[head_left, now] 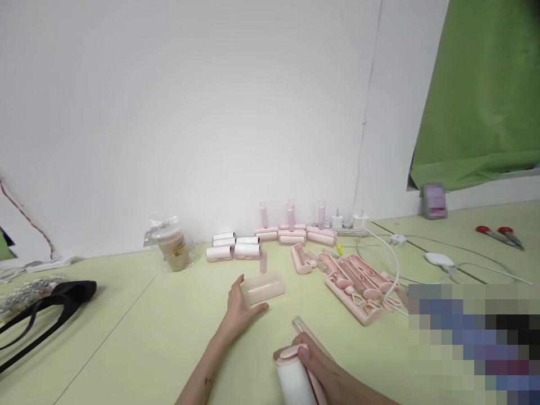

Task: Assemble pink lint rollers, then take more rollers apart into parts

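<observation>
My right hand (314, 365) is wrapped round a lint roller (291, 379), a white paper roll with a pink end and holder, at the bottom centre. Behind that hand a clear tube (302, 325) lies slanting on the table, partly hidden by the fingers. My left hand (241, 304) has its thumb and fingers spread beside the left end of a translucent pale-pink cover (265, 288). Whether the fingers touch that cover I cannot tell. A small pink clear handle (263, 262) lies just beyond it.
White paper rolls (219, 254) are stacked by the wall. Pink lint rollers (292, 237) with upright handles stand beside them, and loose pink holders (352, 298) lie to the right among white cables (396, 259). A bagged cup (174, 250), black straps (63, 306) and red-handled scissors (500, 235) are farther out.
</observation>
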